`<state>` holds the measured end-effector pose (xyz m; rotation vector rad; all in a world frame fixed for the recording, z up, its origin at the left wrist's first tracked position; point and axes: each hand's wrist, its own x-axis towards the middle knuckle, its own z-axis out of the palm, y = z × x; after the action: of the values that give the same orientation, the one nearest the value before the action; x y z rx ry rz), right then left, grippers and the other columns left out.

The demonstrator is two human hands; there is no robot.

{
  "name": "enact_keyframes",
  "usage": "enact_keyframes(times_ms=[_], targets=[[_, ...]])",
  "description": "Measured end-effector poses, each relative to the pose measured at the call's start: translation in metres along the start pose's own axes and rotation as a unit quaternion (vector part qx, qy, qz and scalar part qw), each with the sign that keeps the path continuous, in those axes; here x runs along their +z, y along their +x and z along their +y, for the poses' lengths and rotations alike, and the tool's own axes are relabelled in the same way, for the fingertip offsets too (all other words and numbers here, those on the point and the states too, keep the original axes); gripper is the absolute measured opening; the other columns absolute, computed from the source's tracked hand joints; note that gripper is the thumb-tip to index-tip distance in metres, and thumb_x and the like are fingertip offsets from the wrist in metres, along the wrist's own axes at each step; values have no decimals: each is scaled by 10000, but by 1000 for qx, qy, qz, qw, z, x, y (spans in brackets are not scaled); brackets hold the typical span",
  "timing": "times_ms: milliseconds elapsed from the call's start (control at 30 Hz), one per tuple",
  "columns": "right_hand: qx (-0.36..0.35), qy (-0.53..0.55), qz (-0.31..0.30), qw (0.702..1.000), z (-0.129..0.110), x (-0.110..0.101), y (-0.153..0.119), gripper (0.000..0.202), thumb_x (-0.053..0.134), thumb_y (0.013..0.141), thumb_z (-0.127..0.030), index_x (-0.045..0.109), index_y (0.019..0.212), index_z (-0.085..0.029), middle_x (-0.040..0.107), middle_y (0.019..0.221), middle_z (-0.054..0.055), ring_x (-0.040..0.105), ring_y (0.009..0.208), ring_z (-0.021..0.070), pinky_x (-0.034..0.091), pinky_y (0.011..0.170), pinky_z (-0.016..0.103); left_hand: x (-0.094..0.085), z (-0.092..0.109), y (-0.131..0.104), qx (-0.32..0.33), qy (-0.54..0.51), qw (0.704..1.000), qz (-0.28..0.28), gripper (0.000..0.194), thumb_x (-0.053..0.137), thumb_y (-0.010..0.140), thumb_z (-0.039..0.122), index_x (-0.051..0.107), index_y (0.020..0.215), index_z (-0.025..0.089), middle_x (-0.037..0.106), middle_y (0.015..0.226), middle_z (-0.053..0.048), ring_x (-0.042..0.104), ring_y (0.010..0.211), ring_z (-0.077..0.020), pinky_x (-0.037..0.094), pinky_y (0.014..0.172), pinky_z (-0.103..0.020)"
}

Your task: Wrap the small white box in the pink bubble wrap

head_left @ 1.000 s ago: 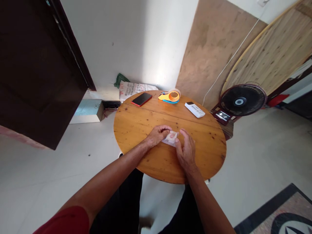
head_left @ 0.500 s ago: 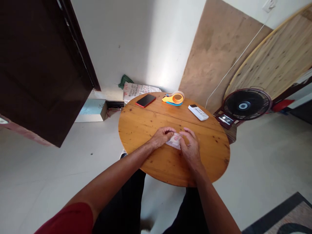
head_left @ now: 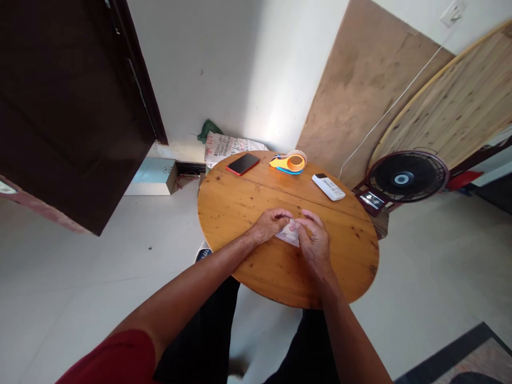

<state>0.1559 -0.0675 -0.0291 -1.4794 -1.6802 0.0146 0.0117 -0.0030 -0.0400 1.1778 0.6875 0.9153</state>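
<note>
A small, see-through plastic bag (head_left: 288, 237) with a reddish patch on it is at the middle of the round wooden table (head_left: 236, 205). My left hand (head_left: 272, 224) pinches its upper left part between thumb and fingers. From the other side, my right hand (head_left: 317, 240) holds the upper right edge by the thumb, its fingers curved above. The fingertips of both hands nearly meet at the top of the bag. Its lower part spreads toward me, and what is inside is too small to make out.
Along the table's far side lie a red-edged phone (head_left: 243, 164), an orange and blue tape dispenser (head_left: 288, 162) and a white device with a dark end (head_left: 328, 187). A black fan (head_left: 404, 178) stands beyond the right edge. Behind the table is a printed sack (head_left: 228, 144).
My fingertips have drawn closer together at the top of the bag, covering more of it. The whole view has shifted slightly.
</note>
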Motion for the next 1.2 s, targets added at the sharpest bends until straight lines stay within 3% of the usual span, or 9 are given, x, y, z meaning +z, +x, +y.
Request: enact_keyframes(times_ms=[167, 400, 633, 767, 1000, 1200], targets=[[-7, -18, -20, 1000, 1, -3, -4, 235, 523, 871, -318, 744, 872, -238, 613, 1218, 76, 557, 1123, 248, 394, 1000, 453, 0, -2, 1, 1, -5, 1000, 2, 195, 646, 707, 216, 659, 865, 102, 580, 656, 29, 425, 530, -51, 354, 545, -187], [-29, -56, -42, 997, -1, -8, -6, 254, 506, 897, -326, 748, 929, -254, 610, 1250, 65, 558, 1096, 239, 397, 977, 454, 0, -5, 3, 8, -21, 1000, 0, 221, 677, 685, 252, 655, 850, 107, 594, 664, 24, 458, 551, -58, 367, 558, -186], [-92, -188, -36, 977, -8, -9, -25, 286, 536, 890, -329, 676, 1124, -243, 582, 1293, 96, 539, 1113, 259, 403, 905, 414, 1, -3, 1, -3, -35, 999, -3, 227, 680, 681, 259, 647, 852, 112, 601, 660, 25, 484, 547, -62, 379, 548, -185], [-114, -236, -22, 965, -14, -5, -32, 268, 502, 907, -252, 657, 1124, -231, 580, 1301, 101, 519, 1152, 256, 373, 917, 406, 1, -3, 1, -1, -35, 999, 3, 218, 681, 678, 258, 650, 840, 117, 593, 653, 32, 469, 536, -58, 375, 543, -186], [-117, -228, -25, 966, -19, 0, -25, 209, 515, 883, -222, 647, 1044, -221, 566, 1316, 86, 412, 1283, 275, 328, 963, 417, 1, -2, 0, 8, -12, 1000, 4, 221, 673, 686, 256, 667, 855, 114, 583, 639, 36, 436, 518, -54, 356, 530, -187], [-111, -207, -26, 972, -13, 0, -30, 225, 486, 907, -247, 630, 1079, -227, 546, 1328, 96, 495, 1176, 258, 362, 925, 401, 1, -1, -2, 7, -22, 1000, 3, 244, 686, 672, 277, 664, 851, 113, 587, 639, 34, 436, 509, -53, 351, 522, -188]])
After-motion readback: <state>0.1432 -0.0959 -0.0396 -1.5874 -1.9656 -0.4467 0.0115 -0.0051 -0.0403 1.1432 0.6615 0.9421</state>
